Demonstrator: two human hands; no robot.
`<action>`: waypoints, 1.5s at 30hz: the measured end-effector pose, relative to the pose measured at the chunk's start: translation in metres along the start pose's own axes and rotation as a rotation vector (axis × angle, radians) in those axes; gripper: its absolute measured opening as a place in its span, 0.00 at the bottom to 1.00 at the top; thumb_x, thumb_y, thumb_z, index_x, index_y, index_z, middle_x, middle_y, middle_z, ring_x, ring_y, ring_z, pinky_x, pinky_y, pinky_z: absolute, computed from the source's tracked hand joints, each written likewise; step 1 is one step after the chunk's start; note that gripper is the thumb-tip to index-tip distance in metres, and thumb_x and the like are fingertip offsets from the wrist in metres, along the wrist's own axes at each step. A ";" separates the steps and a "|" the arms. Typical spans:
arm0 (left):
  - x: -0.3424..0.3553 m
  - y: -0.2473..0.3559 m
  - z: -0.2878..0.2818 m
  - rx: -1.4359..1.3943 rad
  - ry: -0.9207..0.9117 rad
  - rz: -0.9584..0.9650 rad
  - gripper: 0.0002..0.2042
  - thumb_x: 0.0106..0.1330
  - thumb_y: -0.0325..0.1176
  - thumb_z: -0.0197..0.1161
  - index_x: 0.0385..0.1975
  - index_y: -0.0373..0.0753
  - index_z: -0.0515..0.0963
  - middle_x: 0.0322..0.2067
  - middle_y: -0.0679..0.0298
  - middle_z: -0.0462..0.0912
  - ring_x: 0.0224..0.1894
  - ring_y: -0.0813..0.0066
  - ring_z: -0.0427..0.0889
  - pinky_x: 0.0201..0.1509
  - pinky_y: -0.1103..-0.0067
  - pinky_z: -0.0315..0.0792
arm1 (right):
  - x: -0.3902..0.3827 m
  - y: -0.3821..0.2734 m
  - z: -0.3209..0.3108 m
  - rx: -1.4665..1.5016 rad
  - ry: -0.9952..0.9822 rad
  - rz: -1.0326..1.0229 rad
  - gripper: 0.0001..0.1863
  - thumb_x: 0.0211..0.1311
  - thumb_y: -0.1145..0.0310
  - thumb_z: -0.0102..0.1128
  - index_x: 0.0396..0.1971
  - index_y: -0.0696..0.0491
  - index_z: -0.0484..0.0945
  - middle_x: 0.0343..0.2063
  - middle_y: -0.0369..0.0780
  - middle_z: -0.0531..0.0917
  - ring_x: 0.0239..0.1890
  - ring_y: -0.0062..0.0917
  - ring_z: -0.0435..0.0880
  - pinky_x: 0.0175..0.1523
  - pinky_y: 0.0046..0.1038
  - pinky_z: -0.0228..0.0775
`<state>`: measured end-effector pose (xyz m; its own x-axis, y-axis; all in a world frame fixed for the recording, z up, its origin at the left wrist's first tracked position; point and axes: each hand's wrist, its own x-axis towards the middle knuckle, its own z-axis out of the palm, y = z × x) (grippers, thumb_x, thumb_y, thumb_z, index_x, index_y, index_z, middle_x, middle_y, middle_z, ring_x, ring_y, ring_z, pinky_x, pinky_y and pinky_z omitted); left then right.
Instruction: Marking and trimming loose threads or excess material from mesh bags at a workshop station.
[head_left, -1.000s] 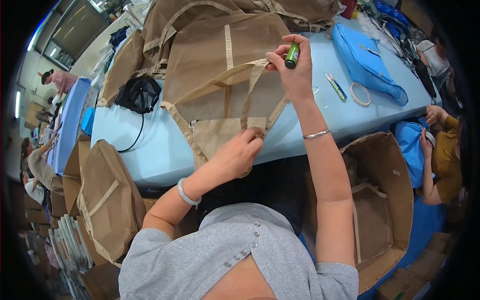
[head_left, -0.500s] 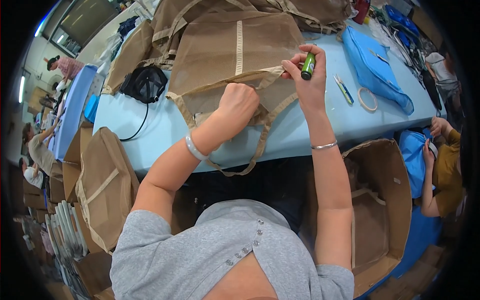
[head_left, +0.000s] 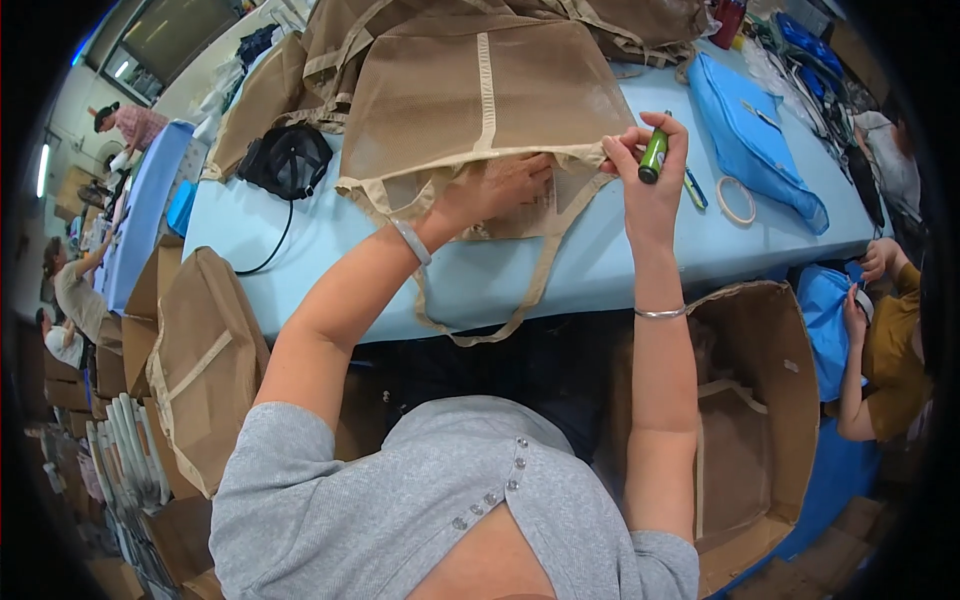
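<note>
A brown mesh bag with beige binding and a strap loop lies on the blue-covered table in front of me. My left hand reaches into its mouth, fingers stretched out and partly under the binding. Pinched between the thumb and fingers of my right hand is the bag's right rim corner. That same hand also grips a short green cylinder with a black end. The strap loop hangs toward the table's front edge.
A black cap lies left of the bag. To the right are small snips, a tape ring and a blue bag. More mesh bags pile up behind. Cardboard boxes flank me; a co-worker's hands are at far right.
My left hand has gone from a fist over the bag's mouth to stretched fingers inside it. My right hand has moved slightly right and down, drawing the rim straighter.
</note>
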<state>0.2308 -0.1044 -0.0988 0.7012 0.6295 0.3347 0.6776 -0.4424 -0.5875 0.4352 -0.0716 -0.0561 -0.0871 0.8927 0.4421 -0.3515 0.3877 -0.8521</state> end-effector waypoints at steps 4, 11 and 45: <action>-0.010 0.020 -0.018 -0.740 -0.303 -0.324 0.20 0.62 0.30 0.56 0.56 0.38 0.72 0.57 0.59 0.72 0.59 0.61 0.74 0.61 0.71 0.71 | -0.018 0.016 -0.006 -0.073 -0.050 0.025 0.23 0.56 0.84 0.63 0.48 0.55 0.64 0.29 0.35 0.75 0.28 0.15 0.77 0.32 0.19 0.78; -0.037 0.037 -0.095 -1.117 -0.499 -0.133 0.16 0.62 0.30 0.60 0.50 0.36 0.77 0.56 0.59 0.75 0.58 0.62 0.75 0.58 0.71 0.72 | -0.044 0.042 -0.012 -0.276 -0.126 0.027 0.21 0.55 0.82 0.64 0.46 0.54 0.66 0.25 0.35 0.77 0.25 0.17 0.79 0.30 0.20 0.76; -0.004 0.032 0.030 -0.922 -0.014 -0.404 0.19 0.63 0.48 0.62 0.54 0.54 0.77 0.64 0.59 0.66 0.70 0.54 0.56 0.71 0.56 0.52 | -0.074 0.028 -0.058 -0.389 -0.080 0.155 0.15 0.72 0.64 0.52 0.51 0.59 0.74 0.27 0.35 0.78 0.26 0.15 0.77 0.30 0.17 0.71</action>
<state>0.2433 -0.1021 -0.1410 0.3819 0.8465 0.3710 0.7755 -0.5119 0.3695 0.4861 -0.1139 -0.1293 -0.1883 0.9326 0.3080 0.0482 0.3221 -0.9455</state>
